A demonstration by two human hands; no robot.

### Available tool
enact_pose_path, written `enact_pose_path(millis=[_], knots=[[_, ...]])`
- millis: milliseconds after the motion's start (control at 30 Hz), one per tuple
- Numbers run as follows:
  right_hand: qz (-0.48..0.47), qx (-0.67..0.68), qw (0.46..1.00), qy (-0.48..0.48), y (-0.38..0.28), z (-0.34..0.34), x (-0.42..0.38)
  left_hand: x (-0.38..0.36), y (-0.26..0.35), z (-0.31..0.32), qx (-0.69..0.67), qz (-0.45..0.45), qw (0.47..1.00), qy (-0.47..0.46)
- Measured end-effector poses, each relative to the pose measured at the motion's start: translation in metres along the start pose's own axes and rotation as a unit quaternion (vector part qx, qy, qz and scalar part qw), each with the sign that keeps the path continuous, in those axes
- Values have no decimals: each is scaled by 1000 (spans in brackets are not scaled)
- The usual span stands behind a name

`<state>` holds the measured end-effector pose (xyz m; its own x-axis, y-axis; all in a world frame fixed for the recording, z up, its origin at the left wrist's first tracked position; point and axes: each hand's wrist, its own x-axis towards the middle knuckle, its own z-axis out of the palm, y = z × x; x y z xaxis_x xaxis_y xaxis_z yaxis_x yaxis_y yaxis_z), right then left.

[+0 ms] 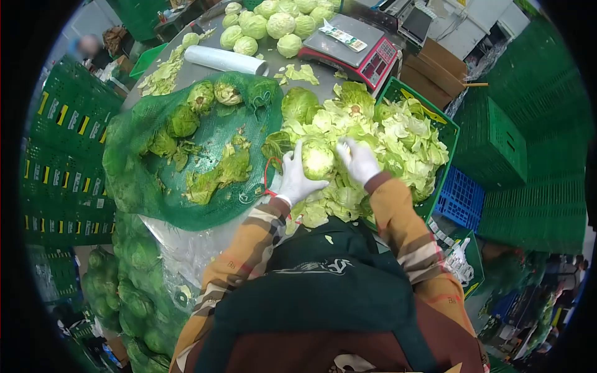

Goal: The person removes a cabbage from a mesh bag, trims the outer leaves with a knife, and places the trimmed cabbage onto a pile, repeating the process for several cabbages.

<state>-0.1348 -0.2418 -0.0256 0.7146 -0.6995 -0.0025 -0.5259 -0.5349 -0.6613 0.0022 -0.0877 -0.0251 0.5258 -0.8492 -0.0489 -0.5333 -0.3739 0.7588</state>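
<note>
In a work room walled with stacked green crates of slatted plastic, at a smooth grey metal table. At the far edge, a heap of cabbages, pale, round and tightly leaved, near a glossy roll of wrap and a red scale with a flat metal pan and a printed packet on top. To the left, a green net sack, fine-meshed and rumpled, spread open around rough-leaved cabbages and limp torn leaves. At centre, just in front of the dark apron, a round cabbage, pale and glossy, in the white-gloved left hand, held firmly between spread thumb and fingers. Just right of it, the right hand, also gloved in white, with fingers curled; impossible to tell what, if anything, is gripped inside. Beneath and beyond, crinkled loose leaves; to the right, a green crate heaped with ragged, ruffled trimmings, close by a latticed blue crate.
</note>
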Motion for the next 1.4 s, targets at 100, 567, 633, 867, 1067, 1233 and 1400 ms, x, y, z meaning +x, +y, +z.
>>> enact_pose_path(millis=[100,567,633,867,1067,1233,1400], knots=[[-20,-35,999,-3,-11,22,-38,-6,-7,5,-8,2,1000,19],[109,52,992,35,-23,60,-54,6,-12,0,-369,-187,911,3],[115,73,990,38,-16,60,-48,6,-10,-1,-394,-218,893,4],[188,177,966,18,-15,38,-30,20,-14,3,-359,-226,906,19],[135,71,988,8,-29,37,-42,34,-18,-1,18,135,991,2],[73,147,983,79,21,60,-25,24,-18,0,62,109,992,1],[241,83,967,23,79,51,-9,-7,-50,-19,-88,76,992,48]])
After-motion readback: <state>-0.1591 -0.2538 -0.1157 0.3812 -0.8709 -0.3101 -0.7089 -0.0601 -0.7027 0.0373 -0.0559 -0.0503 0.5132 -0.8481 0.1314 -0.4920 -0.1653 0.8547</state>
